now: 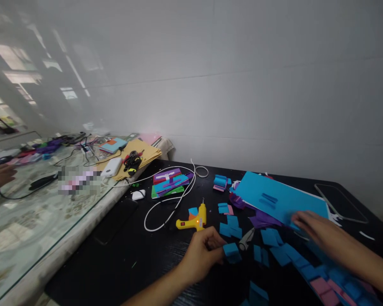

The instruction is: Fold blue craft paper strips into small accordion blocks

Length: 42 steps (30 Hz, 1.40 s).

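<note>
My left hand pinches a small folded blue paper piece above the black table, thumb and fingers at its left edge. At the right, my right hand is somewhat blurred, its fingers drawn together by the lower edge of a large blue sheet. Some blue shows at its fingertips, but what they hold is unclear. Under my right forearm runs a strip covered with blue and pink folded paper. Loose blue paper pieces lie between the hands, beside scissors, partly covered.
A yellow glue gun with a lit orange light lies beyond my left hand. A white cable loops near stacked coloured paper. A phone lies at left. Another person's hand is over the glass-topped table.
</note>
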### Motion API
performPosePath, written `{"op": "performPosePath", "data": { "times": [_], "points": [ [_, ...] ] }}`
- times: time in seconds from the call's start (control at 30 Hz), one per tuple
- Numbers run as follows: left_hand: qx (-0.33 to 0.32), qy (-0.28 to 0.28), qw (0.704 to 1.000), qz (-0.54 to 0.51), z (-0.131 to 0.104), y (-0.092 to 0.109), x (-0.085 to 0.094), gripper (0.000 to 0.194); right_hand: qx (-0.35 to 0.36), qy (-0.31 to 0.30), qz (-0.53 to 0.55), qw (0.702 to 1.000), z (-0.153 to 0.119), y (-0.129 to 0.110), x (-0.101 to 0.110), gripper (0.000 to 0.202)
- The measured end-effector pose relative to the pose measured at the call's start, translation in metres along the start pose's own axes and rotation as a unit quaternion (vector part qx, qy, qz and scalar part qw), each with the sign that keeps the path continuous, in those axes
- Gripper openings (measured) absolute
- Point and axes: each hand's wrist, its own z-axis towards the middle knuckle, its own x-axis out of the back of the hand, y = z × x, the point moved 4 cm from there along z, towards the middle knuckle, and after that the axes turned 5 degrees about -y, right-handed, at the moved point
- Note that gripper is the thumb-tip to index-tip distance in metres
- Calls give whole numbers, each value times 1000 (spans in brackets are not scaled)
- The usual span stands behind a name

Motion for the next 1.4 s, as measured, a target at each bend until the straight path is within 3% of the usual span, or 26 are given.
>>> {"op": "performPosePath", "data": {
  "times": [0.1, 0.17, 0.3, 0.37, 0.5, 0.6, 0.7, 0.83, 1.07, 1.27, 1.4],
  "points": [
    [0, 2, 1000, -4, 0, 2, 0, 39, -22, 82, 15, 996, -8, -15, 10, 31],
    [1, 2, 1000, -14, 0, 4, -1, 42, -58, 95, 57, 992, -17, -30, 7, 33],
    [7, -2, 999, -46, 1, 8, -3, 50, -80, 73, 194, 975, -29, -70, -13, 46],
    [12, -4, 998, -60, 2, 9, -3, 53, -72, 25, 285, 956, -29, -89, -28, 48],
    [19, -5, 997, -79, 2, 12, -1, 52, -32, -80, 379, 921, -22, -114, -52, 31],
    [24, -5, 996, -86, 1, 13, 0, 47, -3, -78, 376, 923, -20, -119, -55, 16],
    [28, -11, 996, -87, 0, 14, 0, 44, 28, -68, 386, 919, -23, -125, -56, 18],
    [34, -26, 996, -80, -2, 16, -2, 38, -30, -35, 390, 920, -26, -127, -64, 17],
    [42, -29, 997, -51, -4, 19, -4, 31, -11, 22, 430, 903, -25, -127, -80, 16],
    [47, -24, 998, -33, -4, 21, 0, 24, -41, -28, 478, 877, -27, -130, -84, 29],
    [49, -29, 998, -22, -3, 22, 2, 23, -42, -20, 497, 867, -27, -132, -85, 30]
  ]
}}
